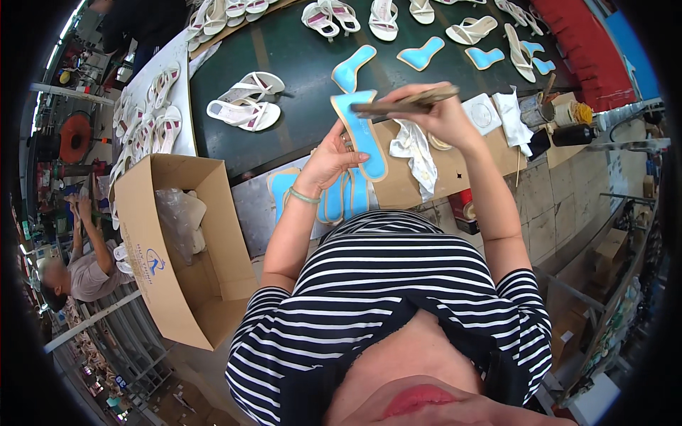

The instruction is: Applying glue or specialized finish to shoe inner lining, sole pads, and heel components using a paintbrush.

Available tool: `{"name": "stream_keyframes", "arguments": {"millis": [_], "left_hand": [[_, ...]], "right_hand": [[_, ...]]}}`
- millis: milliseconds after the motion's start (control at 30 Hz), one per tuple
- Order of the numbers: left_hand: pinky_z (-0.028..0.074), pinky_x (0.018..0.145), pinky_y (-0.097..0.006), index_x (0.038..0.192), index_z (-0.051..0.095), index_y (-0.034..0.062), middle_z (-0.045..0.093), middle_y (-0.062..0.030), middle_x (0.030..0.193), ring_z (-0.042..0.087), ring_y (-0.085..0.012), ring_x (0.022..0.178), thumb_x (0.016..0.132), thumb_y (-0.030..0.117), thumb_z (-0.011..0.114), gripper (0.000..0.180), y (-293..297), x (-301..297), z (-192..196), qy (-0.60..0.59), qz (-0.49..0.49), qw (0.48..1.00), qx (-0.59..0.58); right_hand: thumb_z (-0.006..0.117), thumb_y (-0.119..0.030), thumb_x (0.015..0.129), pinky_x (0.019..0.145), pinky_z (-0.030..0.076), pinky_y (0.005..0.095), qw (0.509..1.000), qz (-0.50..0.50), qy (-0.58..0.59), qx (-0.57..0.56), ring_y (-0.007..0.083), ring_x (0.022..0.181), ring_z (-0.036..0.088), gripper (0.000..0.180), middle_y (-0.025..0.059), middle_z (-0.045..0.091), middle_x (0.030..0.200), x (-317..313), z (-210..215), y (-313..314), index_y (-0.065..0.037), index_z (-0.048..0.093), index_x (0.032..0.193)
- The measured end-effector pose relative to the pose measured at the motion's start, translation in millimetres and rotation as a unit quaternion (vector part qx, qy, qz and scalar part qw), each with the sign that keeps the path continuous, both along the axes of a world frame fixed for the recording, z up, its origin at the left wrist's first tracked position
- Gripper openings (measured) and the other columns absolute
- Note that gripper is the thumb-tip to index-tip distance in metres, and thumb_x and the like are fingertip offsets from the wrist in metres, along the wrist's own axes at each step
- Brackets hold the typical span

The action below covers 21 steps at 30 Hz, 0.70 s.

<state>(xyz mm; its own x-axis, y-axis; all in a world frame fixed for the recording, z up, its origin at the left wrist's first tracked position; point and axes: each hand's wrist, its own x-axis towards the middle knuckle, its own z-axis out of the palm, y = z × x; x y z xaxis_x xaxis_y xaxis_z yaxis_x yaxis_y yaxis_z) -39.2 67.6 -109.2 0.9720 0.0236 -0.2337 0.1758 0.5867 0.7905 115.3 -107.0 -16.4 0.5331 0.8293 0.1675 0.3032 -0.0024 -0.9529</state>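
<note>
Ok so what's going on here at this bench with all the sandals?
A person in a striped top holds a blue insole upright in the left hand and works a flat brush, held in the right hand, across its top end. More blue insoles lie stacked just below the hands, and others are spread out on the dark table among white sandals. An open cardboard box stands at the person's left.

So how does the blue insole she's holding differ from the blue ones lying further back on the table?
The held insole is lifted off the surface in the left hand, with the right hand holding a brush over it. The loose insoles lie flat on the dark table, untouched and spread apart. Both are blue with pale tan edging.
</note>
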Motion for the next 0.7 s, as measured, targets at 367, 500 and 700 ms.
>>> {"name": "stream_keyframes", "arguments": {"millis": [367, 500, 700], "left_hand": [[0.055, 0.088, -0.036, 0.14, 0.032, 0.0131, 0.051, -0.008, 0.122, 0.061, -0.0215, 0.106, 0.08, -0.015, 0.062, 0.073, 5.6, 6.1, -7.4, -0.031, 0.187, 0.978, -0.082], [0.053, 0.094, -0.039, 0.14, 0.031, 0.0149, 0.048, -0.0088, 0.123, 0.058, -0.0227, 0.11, 0.082, -0.014, 0.06, 0.071, -0.2, 16.3, -19.3, -0.051, 0.249, 0.96, -0.12], [0.055, 0.091, -0.038, 0.14, 0.029, 0.0137, 0.048, -0.0093, 0.123, 0.059, -0.0226, 0.109, 0.082, -0.013, 0.061, 0.072, 6.2, 23.2, -16.8, -0.059, 0.252, 0.962, -0.084]], "right_hand": [[0.067, 0.011, 0.073, 0.084, 0.056, 0.0308, 0.995, -0.03, -0.088, 0.043, 0.0217, 0.097, 0.069, 0.03, 0.013, 0.071, 0.102, -48.3, -29.4, -43.9, 0.002, 0.069, 0.101], [0.071, 0.004, 0.078, 0.082, 0.056, 0.0308, 0.974, -0.119, -0.179, 0.075, 0.0235, 0.095, 0.07, 0.022, 0.0141, 0.071, 0.103, -79.7, -47.4, -35.6, 0.001, 0.069, 0.1], [0.072, 0.004, 0.079, 0.079, 0.056, 0.0295, 0.993, -0.087, 0.023, 0.072, 0.0196, 0.09, 0.069, 0.019, 0.012, 0.071, 0.098, -63.5, -53.2, -33.0, 0.003, 0.068, 0.098]]}}
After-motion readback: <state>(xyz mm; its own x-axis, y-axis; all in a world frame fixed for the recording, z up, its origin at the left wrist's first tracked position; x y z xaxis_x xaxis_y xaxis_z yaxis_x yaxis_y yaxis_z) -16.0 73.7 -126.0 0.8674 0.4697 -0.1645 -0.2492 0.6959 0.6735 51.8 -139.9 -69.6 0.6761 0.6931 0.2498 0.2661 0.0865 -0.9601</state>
